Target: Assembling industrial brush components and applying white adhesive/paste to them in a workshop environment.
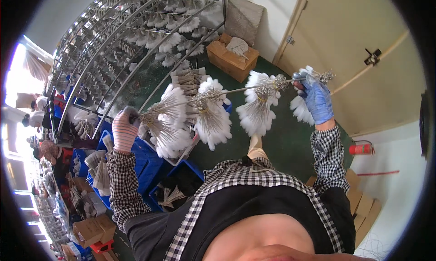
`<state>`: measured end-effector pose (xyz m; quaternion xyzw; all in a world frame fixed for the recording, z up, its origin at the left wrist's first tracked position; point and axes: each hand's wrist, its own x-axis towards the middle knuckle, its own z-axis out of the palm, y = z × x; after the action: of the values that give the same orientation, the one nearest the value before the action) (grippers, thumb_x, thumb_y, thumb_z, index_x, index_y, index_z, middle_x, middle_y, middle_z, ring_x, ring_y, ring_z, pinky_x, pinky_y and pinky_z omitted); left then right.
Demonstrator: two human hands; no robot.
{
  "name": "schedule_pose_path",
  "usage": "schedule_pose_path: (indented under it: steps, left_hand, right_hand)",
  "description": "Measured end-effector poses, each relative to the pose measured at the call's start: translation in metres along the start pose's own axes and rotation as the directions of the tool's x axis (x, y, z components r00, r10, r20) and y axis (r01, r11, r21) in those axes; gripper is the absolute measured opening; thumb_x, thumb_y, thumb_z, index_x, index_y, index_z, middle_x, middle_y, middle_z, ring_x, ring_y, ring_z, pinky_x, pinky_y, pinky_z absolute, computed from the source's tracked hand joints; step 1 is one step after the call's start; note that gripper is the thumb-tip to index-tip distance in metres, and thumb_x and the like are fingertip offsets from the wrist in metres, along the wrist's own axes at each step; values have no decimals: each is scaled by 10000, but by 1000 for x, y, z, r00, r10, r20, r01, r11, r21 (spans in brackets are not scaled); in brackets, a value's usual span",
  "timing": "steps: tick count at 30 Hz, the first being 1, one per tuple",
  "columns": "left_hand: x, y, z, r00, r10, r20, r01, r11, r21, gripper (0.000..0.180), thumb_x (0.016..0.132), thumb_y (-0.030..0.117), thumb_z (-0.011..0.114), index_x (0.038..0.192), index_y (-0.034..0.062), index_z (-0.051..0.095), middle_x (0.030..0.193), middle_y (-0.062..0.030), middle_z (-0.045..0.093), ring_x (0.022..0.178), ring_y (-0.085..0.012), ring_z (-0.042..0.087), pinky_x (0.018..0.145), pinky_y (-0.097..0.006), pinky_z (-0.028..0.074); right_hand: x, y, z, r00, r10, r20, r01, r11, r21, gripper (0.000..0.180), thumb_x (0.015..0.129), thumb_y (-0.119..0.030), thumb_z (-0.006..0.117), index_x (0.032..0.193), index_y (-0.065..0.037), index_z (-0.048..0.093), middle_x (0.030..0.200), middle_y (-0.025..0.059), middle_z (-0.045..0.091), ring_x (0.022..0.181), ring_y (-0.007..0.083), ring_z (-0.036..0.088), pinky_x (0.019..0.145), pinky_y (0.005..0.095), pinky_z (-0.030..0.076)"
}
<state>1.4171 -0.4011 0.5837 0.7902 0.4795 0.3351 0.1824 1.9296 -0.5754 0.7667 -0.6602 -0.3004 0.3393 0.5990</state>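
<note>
A thin metal rod (237, 90) runs across in front of me, held up level with both hands. My left hand (123, 131), in a pink-and-white striped glove, is closed around its left end. Near the right end, my right hand (317, 100), in a blue glove, grips the rod with bent fingers. Several bunches of thin wires with fluffy white tips (213, 127) hang from the rod by their hooked wire ends. One bunch (299, 110) hangs partly behind my right hand.
A tall metal rack (152, 54) with rows of similar bunches fills the left. Blue crates (144, 156) with wire bundles stand below my left hand. A cardboard box (231, 61) sits by the far wall. To the right are a door (345, 47) and a fire extinguisher (360, 149).
</note>
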Motion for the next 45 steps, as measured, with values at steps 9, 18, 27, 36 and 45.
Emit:
schedule_pose_path:
  steps: [9, 18, 27, 36, 45]
  left_hand:
    - [-1, 0, 8, 938, -346, -30, 337, 927, -166, 169, 807, -33, 673, 932, 45, 590, 755, -49, 594, 659, -113, 570, 626, -271, 481]
    - [34, 33, -46, 900, -371, -228, 369, 928, -52, 218, 902, -17, 610, 1114, 32, 598, 943, -46, 616, 864, -115, 570, 791, -268, 495]
    - [52, 30, -111, 841, -232, -488, 392, 884, 254, 301, 920, 27, 599, 1219, 48, 571, 1027, -98, 647, 936, -182, 630, 849, -309, 506]
    - [201, -73, -182, 839, -123, -530, 486, 607, 628, 265, 983, 142, 507, 1243, 123, 555, 1085, -153, 671, 968, -300, 663, 854, -396, 513]
    - [272, -221, -195, 735, -342, -586, 677, 329, 658, 278, 940, 139, 541, 1213, 179, 577, 957, -187, 653, 861, -384, 649, 763, -452, 509]
  right_hand:
    - [171, -36, 60, 917, 105, 385, -120, 993, 14, 292, 1007, -226, 574, 1212, -23, 621, 1136, 130, 702, 959, 196, 703, 707, 256, 559]
    - [311, -71, 148, 698, 60, 714, -115, 993, 30, 325, 1027, -226, 511, 1246, -2, 598, 1177, 138, 688, 1025, 212, 693, 786, 277, 575]
    - [360, -145, 237, 336, -86, 938, -34, 994, 103, 449, 1042, -305, 472, 1299, 55, 554, 1241, 195, 650, 1149, 238, 642, 920, 322, 567]
    - [480, -229, 486, 315, 81, 946, -127, 991, -42, 387, 999, -277, 525, 1056, 92, 628, 928, 152, 698, 793, 231, 681, 698, 297, 587]
    - [613, -152, 705, 300, 59, 952, -170, 986, -7, 398, 983, -300, 540, 1161, 54, 582, 1014, 186, 702, 839, 275, 686, 711, 351, 583]
